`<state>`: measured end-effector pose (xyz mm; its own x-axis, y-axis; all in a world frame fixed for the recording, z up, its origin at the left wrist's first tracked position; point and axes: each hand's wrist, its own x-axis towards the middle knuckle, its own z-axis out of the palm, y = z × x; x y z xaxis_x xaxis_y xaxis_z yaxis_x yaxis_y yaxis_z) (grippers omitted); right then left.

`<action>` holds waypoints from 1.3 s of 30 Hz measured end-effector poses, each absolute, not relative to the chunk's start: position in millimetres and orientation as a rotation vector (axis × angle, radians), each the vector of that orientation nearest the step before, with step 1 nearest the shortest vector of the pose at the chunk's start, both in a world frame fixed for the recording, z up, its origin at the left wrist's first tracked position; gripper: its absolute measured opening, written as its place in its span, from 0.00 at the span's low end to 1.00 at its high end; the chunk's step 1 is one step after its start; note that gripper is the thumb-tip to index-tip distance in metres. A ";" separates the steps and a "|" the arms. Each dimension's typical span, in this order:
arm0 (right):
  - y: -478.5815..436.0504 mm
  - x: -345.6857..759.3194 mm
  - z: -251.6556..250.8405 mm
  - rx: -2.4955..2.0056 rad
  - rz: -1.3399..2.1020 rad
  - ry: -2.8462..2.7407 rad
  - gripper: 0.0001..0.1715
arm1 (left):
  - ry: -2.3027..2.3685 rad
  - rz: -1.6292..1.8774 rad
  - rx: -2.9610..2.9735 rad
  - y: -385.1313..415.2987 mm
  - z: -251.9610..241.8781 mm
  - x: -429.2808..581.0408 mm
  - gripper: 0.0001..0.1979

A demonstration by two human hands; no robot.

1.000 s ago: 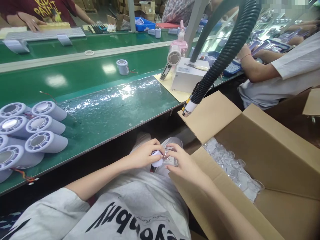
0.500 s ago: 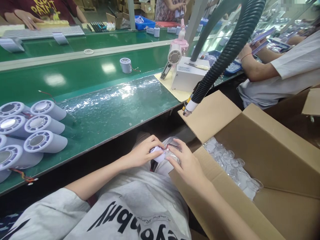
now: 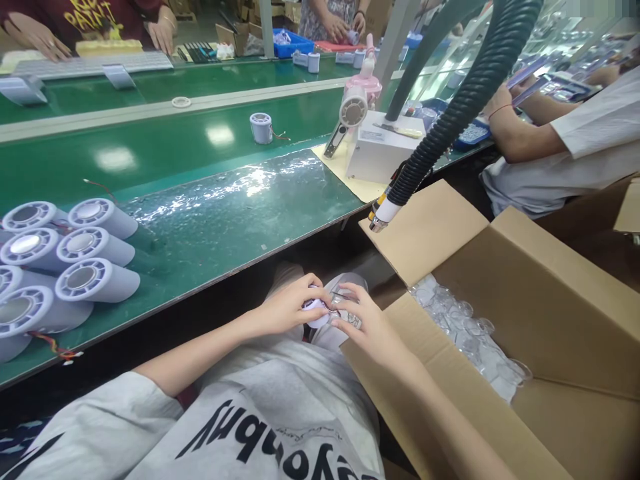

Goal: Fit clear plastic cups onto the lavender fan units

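Observation:
Over my lap, my left hand (image 3: 289,305) is closed around a small lavender-white cylindrical housing (image 3: 317,321). My right hand (image 3: 371,323) faces it and pinches a clear plastic piece (image 3: 353,319) against the housing's right end. Thin dark and red wires (image 3: 334,309) run between the two sets of fingertips. Fingers hide much of the housing and of the clear piece, so I cannot tell how far the two fit together.
Several lavender motor housings (image 3: 97,280) stand on the green bench (image 3: 215,220) at left; another housing (image 3: 261,128) sits farther back. An open carton (image 3: 565,320) at right holds clear plastic parts (image 3: 465,327). A black corrugated hose (image 3: 445,127) hangs above it. People work around the bench.
My fingers have shifted slightly around the housing and the wires, with the right fingertips now closer to the housing. The view has moved a little; across the bench, a person's hands have moved.

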<state>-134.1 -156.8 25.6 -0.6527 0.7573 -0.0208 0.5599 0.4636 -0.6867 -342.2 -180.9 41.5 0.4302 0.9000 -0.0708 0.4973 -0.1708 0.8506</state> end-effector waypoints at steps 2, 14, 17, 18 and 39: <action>-157.1 -135.6 24.9 -1.153 1.091 -2.289 0.05 | 1.189 0.651 1.779 -180.5 40.8 -341.9 0.10; -156.1 -135.6 50.5 -1.224 1.455 -1.677 0.18 | 0.989 0.772 1.850 -178.6 24.1 -347.7 0.32; -153.4 -131.1 49.9 -1.152 1.568 -1.519 0.14 | 0.957 0.775 1.624 -182.2 30.9 -344.1 0.31; -153.2 -129.5 50.0 -1.102 1.590 -1.522 0.11 | 0.964 0.792 1.528 -183.7 33.4 -342.6 0.31; -169.2 -118.6 66.1 -0.998 1.517 -1.939 0.23 | 0.831 0.849 1.436 -193.6 56.8 -343.4 0.35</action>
<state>-118.6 -169.2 66.1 -0.6186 0.7831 -0.0640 0.2506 0.1194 -0.9607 -343.4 -193.6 56.8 0.4765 0.8788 0.0254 0.0069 -0.0327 0.9994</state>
